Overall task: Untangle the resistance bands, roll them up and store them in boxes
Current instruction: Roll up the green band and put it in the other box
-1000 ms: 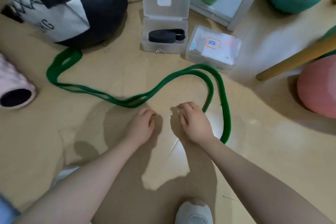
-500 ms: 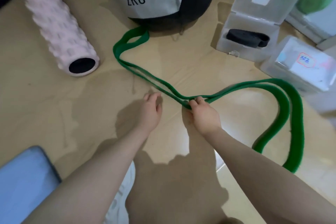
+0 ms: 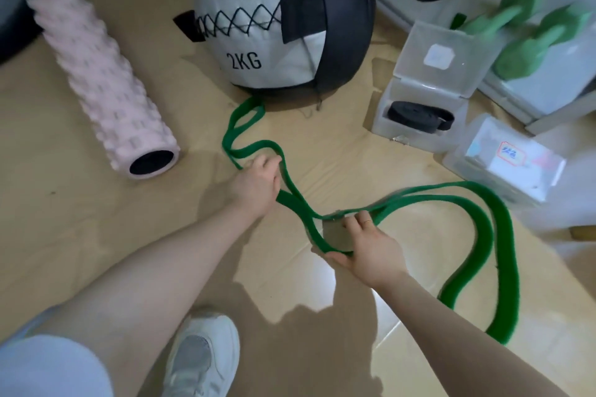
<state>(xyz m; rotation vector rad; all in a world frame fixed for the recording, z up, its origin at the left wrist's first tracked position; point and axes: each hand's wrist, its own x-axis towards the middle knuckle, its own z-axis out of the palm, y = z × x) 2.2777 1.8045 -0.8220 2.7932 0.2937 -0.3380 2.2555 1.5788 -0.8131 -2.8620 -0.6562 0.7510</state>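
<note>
Our left hand point(image 3: 258, 184) gripping the long green elastic resistance band point(image 3: 483, 229) mid-floor, our right hand point(image 3: 371, 251) pinching its loop nearby, band snaking from the black-and-white 2KG medicine ball point(image 3: 274, 26) toward the floor's right edge, open clear plastic box point(image 3: 429, 97) holding a rolled black band point(image 3: 419, 115) beyond.

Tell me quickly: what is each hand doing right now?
Left hand: grips the green resistance band.
Right hand: holds the same band, thumb and fingers around a loop.

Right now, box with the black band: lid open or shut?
Open. The clear box's hinged lid stands up behind it, and the rolled black band lies exposed inside.
</note>
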